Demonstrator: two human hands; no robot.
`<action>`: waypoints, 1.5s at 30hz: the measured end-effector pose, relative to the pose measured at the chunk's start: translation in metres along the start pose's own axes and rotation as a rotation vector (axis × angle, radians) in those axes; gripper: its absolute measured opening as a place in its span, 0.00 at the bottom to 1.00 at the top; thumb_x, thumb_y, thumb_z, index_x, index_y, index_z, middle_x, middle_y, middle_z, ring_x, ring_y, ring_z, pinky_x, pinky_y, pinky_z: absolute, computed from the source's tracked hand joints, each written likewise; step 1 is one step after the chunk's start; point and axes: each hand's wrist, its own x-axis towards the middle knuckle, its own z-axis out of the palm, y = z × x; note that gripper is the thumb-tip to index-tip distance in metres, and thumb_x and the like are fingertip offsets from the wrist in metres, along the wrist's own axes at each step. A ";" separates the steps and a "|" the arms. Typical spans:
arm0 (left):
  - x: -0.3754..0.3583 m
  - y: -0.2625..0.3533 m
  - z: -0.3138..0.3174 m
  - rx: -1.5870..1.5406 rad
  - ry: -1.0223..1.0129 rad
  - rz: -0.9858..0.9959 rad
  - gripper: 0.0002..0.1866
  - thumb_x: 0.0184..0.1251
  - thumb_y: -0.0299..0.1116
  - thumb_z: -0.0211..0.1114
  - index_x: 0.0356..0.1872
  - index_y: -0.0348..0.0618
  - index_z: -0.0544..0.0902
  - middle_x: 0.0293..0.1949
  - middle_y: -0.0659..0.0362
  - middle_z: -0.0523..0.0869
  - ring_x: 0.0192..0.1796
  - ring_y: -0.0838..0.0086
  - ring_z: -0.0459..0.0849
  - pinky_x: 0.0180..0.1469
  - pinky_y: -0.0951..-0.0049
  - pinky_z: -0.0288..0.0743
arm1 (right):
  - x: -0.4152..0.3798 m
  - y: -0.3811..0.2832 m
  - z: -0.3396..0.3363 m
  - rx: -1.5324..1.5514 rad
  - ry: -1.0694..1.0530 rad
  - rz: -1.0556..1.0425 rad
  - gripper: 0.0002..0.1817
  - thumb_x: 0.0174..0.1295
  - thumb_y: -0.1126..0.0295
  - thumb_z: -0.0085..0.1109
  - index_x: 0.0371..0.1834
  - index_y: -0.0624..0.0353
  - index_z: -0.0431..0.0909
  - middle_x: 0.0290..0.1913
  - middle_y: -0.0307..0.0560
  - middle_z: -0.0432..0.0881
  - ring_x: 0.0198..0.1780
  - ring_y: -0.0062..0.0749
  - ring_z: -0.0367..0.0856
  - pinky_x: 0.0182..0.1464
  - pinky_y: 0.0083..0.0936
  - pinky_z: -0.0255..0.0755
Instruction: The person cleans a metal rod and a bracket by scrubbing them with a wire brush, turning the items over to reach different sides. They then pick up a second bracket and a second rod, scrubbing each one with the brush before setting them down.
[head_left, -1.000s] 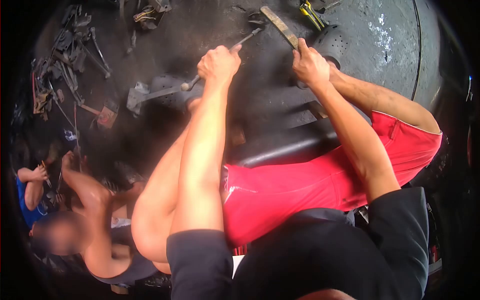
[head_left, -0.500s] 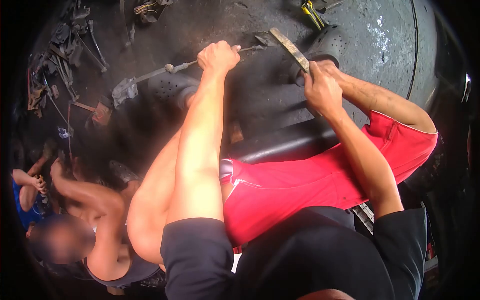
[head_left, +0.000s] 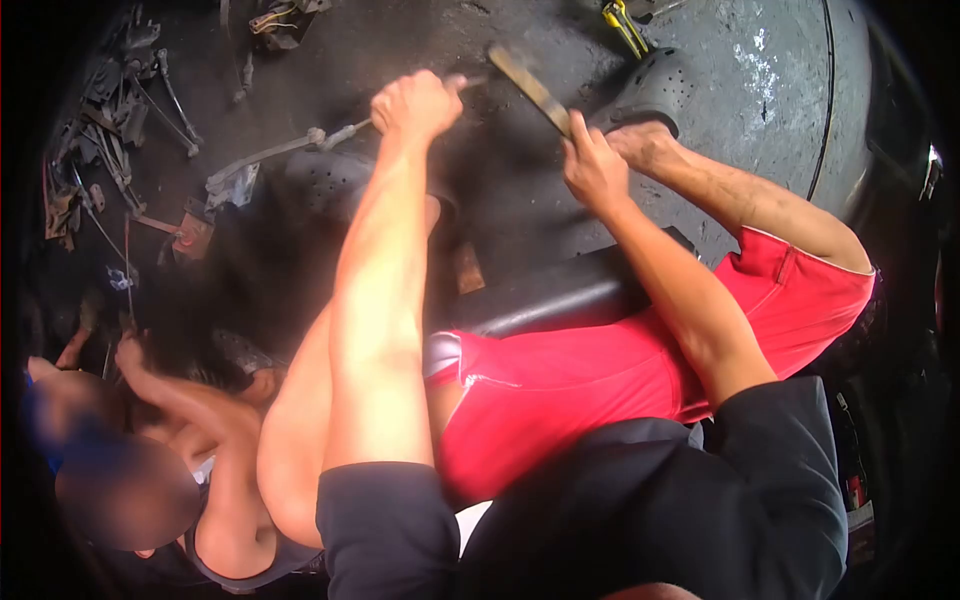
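Observation:
My left hand (head_left: 415,105) is closed round a thin metal rod (head_left: 345,131), thumb toward its right end. The rod runs left past a knobby joint to a flat section with a crumpled bracket (head_left: 233,188). Its right end is smeared by motion. In my right hand (head_left: 597,170) is a long flat metal bar (head_left: 530,88), gripped at its lower end and slanting up to the left. The bar's upper tip lies to the right of the rod's blurred end, above the dark floor.
Scrap metal parts (head_left: 115,120) lie heaped at the left. A yellow-handled tool (head_left: 624,28) rests at the top, near a perforated clog (head_left: 655,92) on my foot. A black padded roll (head_left: 570,292) lies between my legs. Another person (head_left: 220,430) works at the lower left.
My right hand and the flat bar have swung left, toward the rod. My left hand has shifted slightly left and up with the rod. The other person's arm has lowered a little.

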 end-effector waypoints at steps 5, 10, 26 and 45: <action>0.005 -0.003 -0.029 -0.017 -0.007 -0.053 0.28 0.65 0.61 0.58 0.42 0.44 0.89 0.42 0.48 0.89 0.49 0.53 0.87 0.49 0.58 0.79 | -0.006 0.004 0.002 0.132 0.057 -0.024 0.24 0.65 0.60 0.57 0.64 0.47 0.66 0.36 0.55 0.80 0.35 0.60 0.82 0.37 0.50 0.76; -0.011 0.012 -0.021 -0.043 -0.021 -0.029 0.27 0.64 0.61 0.60 0.47 0.48 0.88 0.46 0.48 0.88 0.53 0.54 0.86 0.53 0.57 0.78 | 0.023 -0.009 -0.041 0.041 -0.023 0.090 0.17 0.66 0.56 0.54 0.56 0.46 0.72 0.40 0.58 0.83 0.40 0.59 0.83 0.41 0.52 0.76; -0.021 -0.009 -0.041 0.000 0.253 0.082 0.11 0.56 0.35 0.65 0.39 0.50 0.90 0.43 0.54 0.90 0.50 0.61 0.88 0.48 0.65 0.81 | 0.025 0.080 -0.507 -0.022 0.273 -0.123 0.23 0.68 0.62 0.60 0.64 0.58 0.77 0.62 0.51 0.80 0.62 0.31 0.77 0.65 0.25 0.66; 0.019 0.002 -0.033 0.094 0.233 0.073 0.16 0.57 0.50 0.69 0.25 0.47 0.88 0.22 0.51 0.86 0.28 0.56 0.88 0.31 0.59 0.79 | 0.169 0.027 -0.052 0.057 -0.194 -0.554 0.20 0.63 0.59 0.62 0.59 0.43 0.76 0.29 0.46 0.79 0.27 0.48 0.80 0.29 0.42 0.74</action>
